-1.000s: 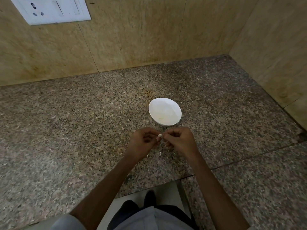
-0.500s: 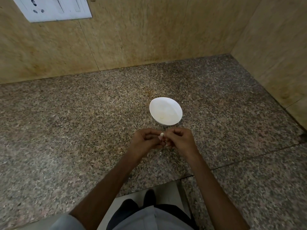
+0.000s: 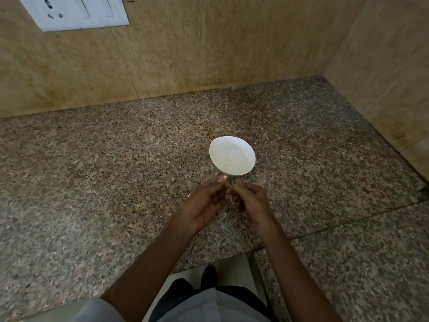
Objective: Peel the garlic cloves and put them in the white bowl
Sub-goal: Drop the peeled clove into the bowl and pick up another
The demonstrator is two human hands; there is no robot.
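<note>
Pinching a small pale garlic clove (image 3: 224, 177) in curled fingertips of the left hand (image 3: 205, 202), just short of the round white bowl (image 3: 232, 156) on a speckled granite counter (image 3: 116, 182); meeting it with the curled right hand (image 3: 251, 201), hold unclear

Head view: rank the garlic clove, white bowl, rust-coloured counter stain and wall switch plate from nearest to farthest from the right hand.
1. Garlic clove, pinched by the left hand, just left of the right hand.
2. White bowl, just beyond.
3. Rust-coloured stain, behind the bowl.
4. Switch plate, far upper left on the wall.
</note>
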